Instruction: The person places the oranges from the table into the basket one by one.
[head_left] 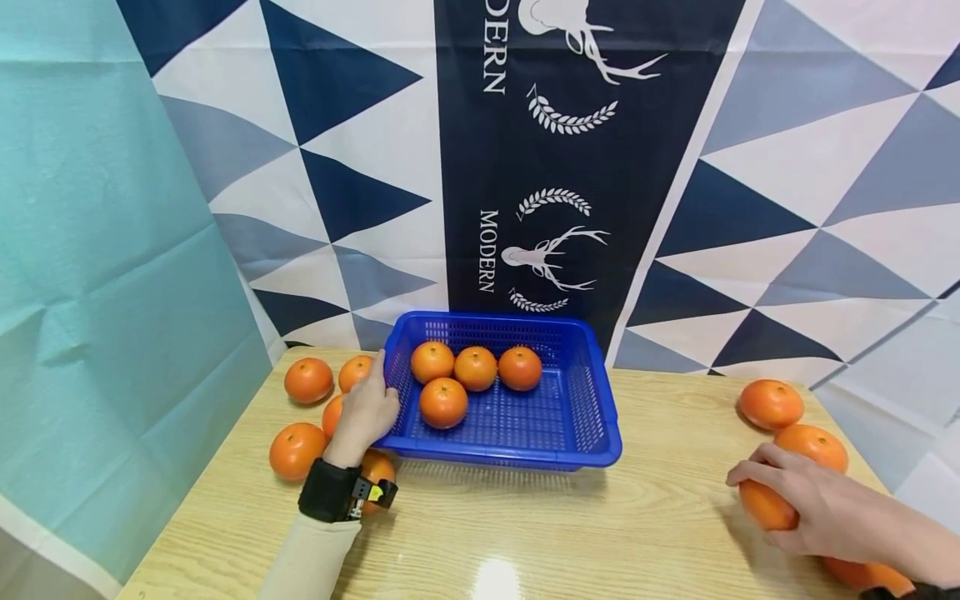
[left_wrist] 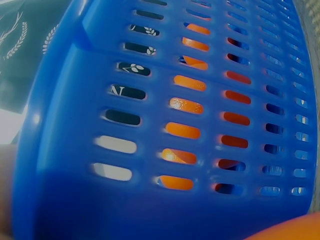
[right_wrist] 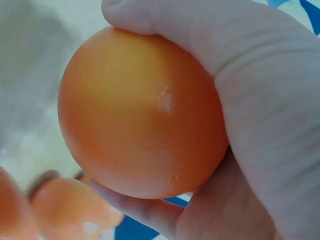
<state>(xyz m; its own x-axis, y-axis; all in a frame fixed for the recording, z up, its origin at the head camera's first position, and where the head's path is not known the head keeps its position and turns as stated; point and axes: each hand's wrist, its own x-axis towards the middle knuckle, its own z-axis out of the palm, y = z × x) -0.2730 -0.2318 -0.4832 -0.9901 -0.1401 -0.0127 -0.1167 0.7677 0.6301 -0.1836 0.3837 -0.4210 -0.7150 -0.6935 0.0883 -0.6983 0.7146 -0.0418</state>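
A blue plastic basket point(head_left: 510, 450) with slotted walls holds several oranges point(head_left: 443, 403), grouped toward its left side. My left hand point(head_left: 367, 410) grips the basket's left rim, one finger lying along it. Seen from the left wrist, the slotted wall point(left_wrist: 150, 200) fills the view, with oranges showing through the slots. At the right of the table, my right hand point(head_left: 817, 502) holds an orange point(head_left: 767, 505). In the right wrist view the thumb and fingers curl around this orange point(right_wrist: 145, 115).
More oranges point(head_left: 297, 451) lie left of the basket, some partly behind my left hand and wrist. Beyond my right hand sit two oranges point(head_left: 771, 404), and another point(head_left: 866, 575) is partly under that arm. A patterned cloth point(head_left: 360, 167) hangs behind the wooden table point(head_left: 600, 533).
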